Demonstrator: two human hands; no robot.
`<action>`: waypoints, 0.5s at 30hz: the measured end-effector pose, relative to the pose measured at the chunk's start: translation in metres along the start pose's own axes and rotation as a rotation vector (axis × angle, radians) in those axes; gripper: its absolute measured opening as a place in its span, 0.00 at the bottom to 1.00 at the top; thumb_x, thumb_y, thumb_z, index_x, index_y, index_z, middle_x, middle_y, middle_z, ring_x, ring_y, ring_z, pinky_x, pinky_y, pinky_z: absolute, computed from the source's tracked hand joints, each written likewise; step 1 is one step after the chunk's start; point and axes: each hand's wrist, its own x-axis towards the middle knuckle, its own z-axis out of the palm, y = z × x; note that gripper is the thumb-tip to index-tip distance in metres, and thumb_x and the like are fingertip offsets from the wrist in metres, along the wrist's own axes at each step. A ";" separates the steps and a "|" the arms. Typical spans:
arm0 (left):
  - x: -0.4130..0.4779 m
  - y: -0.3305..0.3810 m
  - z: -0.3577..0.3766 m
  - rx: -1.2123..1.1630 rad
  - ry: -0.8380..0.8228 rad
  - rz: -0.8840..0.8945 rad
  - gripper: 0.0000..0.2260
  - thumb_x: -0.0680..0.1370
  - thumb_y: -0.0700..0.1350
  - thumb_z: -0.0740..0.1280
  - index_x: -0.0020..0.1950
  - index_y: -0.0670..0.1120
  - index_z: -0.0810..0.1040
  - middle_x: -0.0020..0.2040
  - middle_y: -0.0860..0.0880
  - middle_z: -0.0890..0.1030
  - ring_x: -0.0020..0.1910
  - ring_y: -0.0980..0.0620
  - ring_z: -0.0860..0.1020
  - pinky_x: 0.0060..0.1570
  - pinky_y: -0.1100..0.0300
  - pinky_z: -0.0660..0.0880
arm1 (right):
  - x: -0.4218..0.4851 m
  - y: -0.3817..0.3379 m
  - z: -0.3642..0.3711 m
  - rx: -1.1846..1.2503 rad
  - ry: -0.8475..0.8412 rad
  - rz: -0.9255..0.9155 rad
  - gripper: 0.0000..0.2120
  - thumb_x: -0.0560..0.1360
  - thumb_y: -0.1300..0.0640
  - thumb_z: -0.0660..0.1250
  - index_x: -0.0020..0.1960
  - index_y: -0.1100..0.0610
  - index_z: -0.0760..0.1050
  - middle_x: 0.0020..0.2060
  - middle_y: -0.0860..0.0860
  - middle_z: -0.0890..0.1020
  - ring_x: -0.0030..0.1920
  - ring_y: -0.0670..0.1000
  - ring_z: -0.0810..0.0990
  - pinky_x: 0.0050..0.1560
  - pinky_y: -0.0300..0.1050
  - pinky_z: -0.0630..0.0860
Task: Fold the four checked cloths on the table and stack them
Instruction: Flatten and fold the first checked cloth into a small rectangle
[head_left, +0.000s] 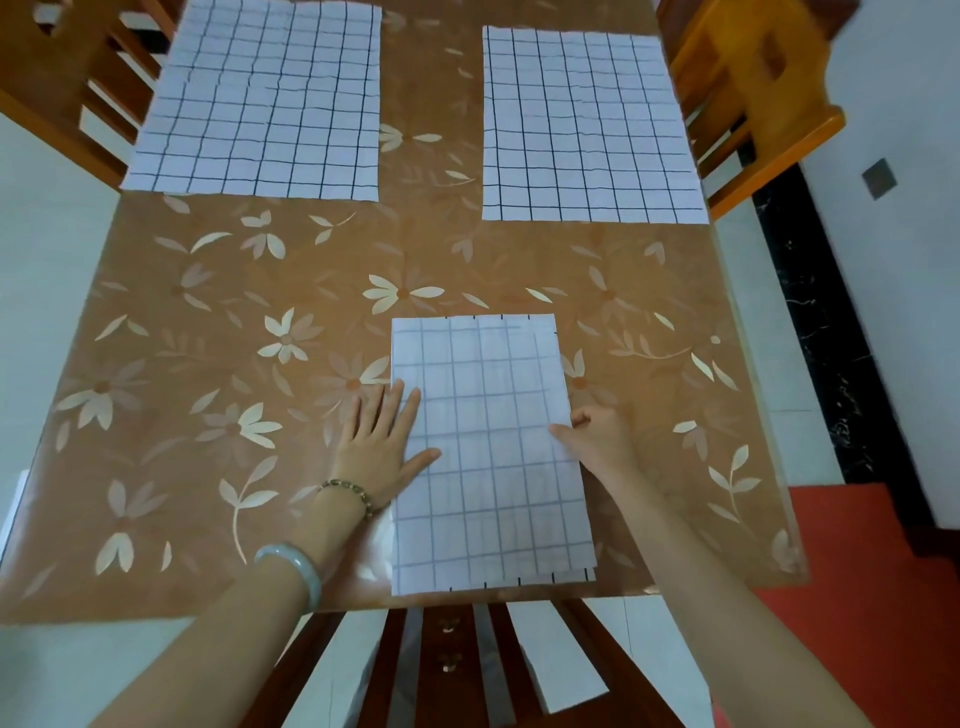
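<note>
A folded white cloth with a dark check (488, 457) lies near the front edge of the table, its long side running away from me. My left hand (384, 441) lies flat with straight fingers on the cloth's left edge. My right hand (597, 436) is at the right edge, thumb on top and fingers curled at the edge, pinching it. Two more checked cloths lie spread flat at the back: one at the far left (260, 98), one at the far right (587, 124).
The table (208, 338) has a brown cover with pale flowers. Wooden chairs stand at the back left (78, 78), back right (753, 93) and right in front of me (467, 665). A red floor area (857, 571) shows at the lower right.
</note>
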 end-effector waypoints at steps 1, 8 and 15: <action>0.000 -0.001 0.000 0.001 0.007 0.006 0.37 0.76 0.70 0.42 0.78 0.49 0.47 0.78 0.44 0.51 0.77 0.42 0.52 0.73 0.43 0.47 | -0.002 0.002 -0.002 -0.020 -0.008 -0.003 0.14 0.71 0.57 0.72 0.31 0.59 0.71 0.28 0.53 0.71 0.30 0.48 0.69 0.34 0.41 0.66; -0.002 -0.003 -0.002 0.004 0.036 0.032 0.38 0.75 0.70 0.41 0.78 0.49 0.45 0.78 0.43 0.49 0.77 0.44 0.48 0.73 0.44 0.45 | -0.010 0.003 -0.004 -0.071 -0.009 -0.011 0.12 0.70 0.58 0.74 0.34 0.61 0.74 0.28 0.52 0.73 0.30 0.47 0.71 0.36 0.41 0.68; -0.007 0.000 -0.006 -0.013 0.059 0.045 0.38 0.76 0.70 0.44 0.78 0.48 0.46 0.78 0.43 0.50 0.77 0.44 0.48 0.74 0.45 0.43 | -0.013 -0.001 -0.006 -0.055 -0.011 -0.040 0.08 0.70 0.62 0.74 0.37 0.64 0.76 0.31 0.53 0.76 0.31 0.45 0.72 0.32 0.34 0.65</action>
